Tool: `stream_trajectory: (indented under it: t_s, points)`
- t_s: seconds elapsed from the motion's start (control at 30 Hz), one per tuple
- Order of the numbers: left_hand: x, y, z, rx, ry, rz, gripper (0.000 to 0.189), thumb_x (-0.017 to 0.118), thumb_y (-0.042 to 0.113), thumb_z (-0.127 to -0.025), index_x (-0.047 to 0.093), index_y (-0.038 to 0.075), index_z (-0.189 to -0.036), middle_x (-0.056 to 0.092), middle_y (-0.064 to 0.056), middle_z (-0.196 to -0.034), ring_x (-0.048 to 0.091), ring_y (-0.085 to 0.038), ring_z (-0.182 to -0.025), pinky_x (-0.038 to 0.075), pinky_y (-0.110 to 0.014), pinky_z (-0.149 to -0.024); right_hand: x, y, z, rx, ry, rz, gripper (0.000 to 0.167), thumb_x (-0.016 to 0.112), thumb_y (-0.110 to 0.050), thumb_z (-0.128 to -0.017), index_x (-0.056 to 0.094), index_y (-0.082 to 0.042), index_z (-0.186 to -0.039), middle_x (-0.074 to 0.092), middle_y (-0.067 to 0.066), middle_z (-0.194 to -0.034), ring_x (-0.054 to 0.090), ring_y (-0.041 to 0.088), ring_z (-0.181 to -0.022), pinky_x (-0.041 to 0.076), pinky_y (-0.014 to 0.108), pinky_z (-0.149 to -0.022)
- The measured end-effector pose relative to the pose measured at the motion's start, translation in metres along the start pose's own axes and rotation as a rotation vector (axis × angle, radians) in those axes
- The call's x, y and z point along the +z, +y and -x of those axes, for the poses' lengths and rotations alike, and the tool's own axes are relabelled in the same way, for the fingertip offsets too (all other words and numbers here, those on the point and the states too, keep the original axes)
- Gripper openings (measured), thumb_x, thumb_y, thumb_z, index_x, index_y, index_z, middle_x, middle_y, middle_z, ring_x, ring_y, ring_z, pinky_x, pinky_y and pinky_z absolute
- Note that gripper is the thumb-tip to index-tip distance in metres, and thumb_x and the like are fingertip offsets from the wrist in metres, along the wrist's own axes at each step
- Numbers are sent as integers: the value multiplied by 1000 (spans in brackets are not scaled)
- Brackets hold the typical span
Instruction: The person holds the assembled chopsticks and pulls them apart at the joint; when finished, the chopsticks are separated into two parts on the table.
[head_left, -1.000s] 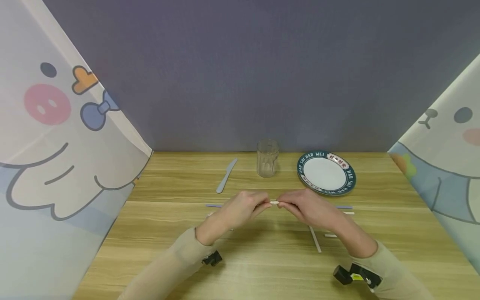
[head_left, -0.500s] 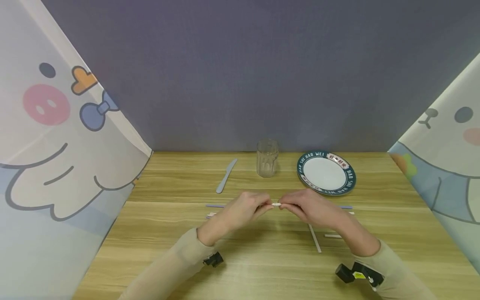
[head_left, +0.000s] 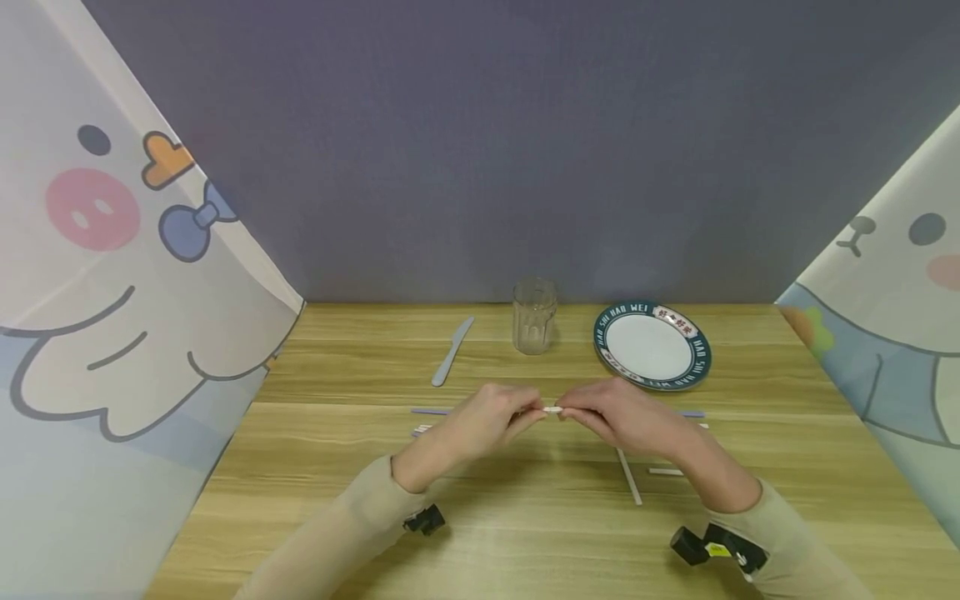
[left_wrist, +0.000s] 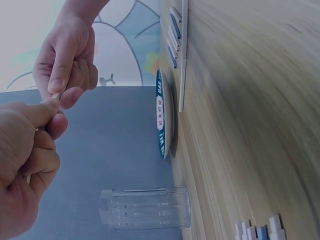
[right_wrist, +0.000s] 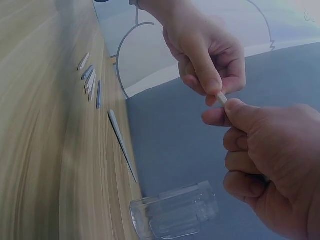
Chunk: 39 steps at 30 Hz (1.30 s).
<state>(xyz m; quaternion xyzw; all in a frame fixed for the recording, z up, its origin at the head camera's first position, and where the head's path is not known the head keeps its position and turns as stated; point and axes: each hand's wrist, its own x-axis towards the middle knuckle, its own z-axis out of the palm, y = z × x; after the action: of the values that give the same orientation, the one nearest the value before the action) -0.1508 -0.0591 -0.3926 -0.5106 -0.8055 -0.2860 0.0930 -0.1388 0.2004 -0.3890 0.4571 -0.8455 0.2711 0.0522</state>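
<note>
My left hand (head_left: 491, 421) and my right hand (head_left: 615, 417) meet above the middle of the table. Between them they pinch a thin white stick (head_left: 552, 409), one from each side, with thumb and forefinger. Only a short length of the stick (right_wrist: 222, 98) shows in the gap; the fingers hide the rest. In the left wrist view, a pale bit (left_wrist: 28, 178) peeks out from my left hand's curled fingers. More white and bluish-purple sticks lie on the table to both sides, partly behind my hands, such as a white stick (head_left: 629, 477) below my right hand.
Beyond my hands stand a clear glass (head_left: 534, 317) and, to its right, a white plate with a green patterned rim (head_left: 705, 358). A pale knife (head_left: 453, 352) lies to the left of the glass. A grey partition (head_left: 525, 150) closes off the table's back.
Both hands have shifted very slightly right and nearer with the white stick, keeping their pinch on it. Over the last half second they look almost still.
</note>
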Motion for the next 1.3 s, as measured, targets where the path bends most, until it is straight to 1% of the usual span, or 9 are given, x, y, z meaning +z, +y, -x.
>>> stream_trajectory:
  t_s: [0.13, 0.23, 0.33, 0.43, 0.53, 0.73, 0.9, 1.1, 1.3]
  points:
    - [1, 1, 0, -5, 12, 0, 10, 72, 7, -101, 69, 6, -91, 67, -1, -76, 48, -3, -64, 40, -9, -58, 0, -1, 0, 7, 9, 10, 17, 66, -7, -104, 77, -18, -111, 79, -6, -99, 67, -2, -84, 59, 23, -73]
    - [1, 2, 0, 3, 13, -14, 11, 71, 8, -102, 69, 6, -91, 68, -1, -77, 48, -3, -64, 41, -9, -59, 1, -1, 1, 12, 8, 4, 17, 66, -7, -104, 77, -18, -110, 78, -7, -98, 66, -1, -82, 59, 22, -72]
    - [1, 2, 1, 19, 5, -37, 12, 71, 8, -102, 68, 6, -91, 68, -1, -78, 48, -3, -64, 41, -9, -59, 2, 1, 2, 9, 2, -5, 18, 65, -7, -105, 77, -19, -110, 78, -7, -98, 67, 0, -82, 59, 23, -73]
    - [0, 2, 2, 30, 0, -38, 12, 71, 8, -102, 67, 7, -91, 68, -1, -78, 48, -3, -63, 40, -10, -58, 3, 3, 3, -9, 2, -12, 19, 65, -7, -105, 77, -19, -112, 80, -5, -102, 73, 4, -88, 62, 25, -78]
    - [0, 1, 2, 37, 7, -36, 12, 72, 7, -101, 67, 7, -90, 66, -1, -76, 47, -3, -63, 39, -10, -58, 3, 3, 3, -24, 14, -5, 20, 66, -5, -103, 78, -18, -113, 81, -5, -105, 76, 7, -92, 63, 27, -81]
    - [-1, 0, 1, 44, 28, -57, 13, 72, 6, -101, 66, 7, -89, 60, 1, -72, 41, -2, -63, 36, -9, -57, 2, -1, 0, -10, 38, 36, 19, 68, -5, -102, 78, -16, -113, 81, -2, -107, 76, 7, -92, 64, 28, -80]
    - [-3, 0, 0, 44, 38, -42, 12, 73, 6, -100, 67, 7, -90, 63, 1, -74, 43, -3, -64, 38, -10, -58, 1, -3, 0, -18, 52, 55, 18, 70, -4, -101, 78, -15, -112, 81, -1, -106, 77, 10, -91, 64, 29, -80]
    - [-2, 0, 0, 62, 36, -34, 11, 74, 7, -99, 68, 8, -90, 69, 0, -79, 52, -4, -65, 44, -10, -60, 0, 1, 1, -47, 40, 38, 19, 69, -4, -100, 78, -16, -112, 81, -4, -104, 76, 8, -91, 64, 27, -81]
    - [-1, 0, 0, 47, 35, -37, 13, 72, 7, -101, 66, 8, -89, 62, 1, -74, 44, -2, -64, 38, -10, -58, 1, 2, 1, -20, 35, 38, 17, 68, -6, -102, 78, -18, -110, 79, -7, -101, 73, 3, -87, 62, 24, -77]
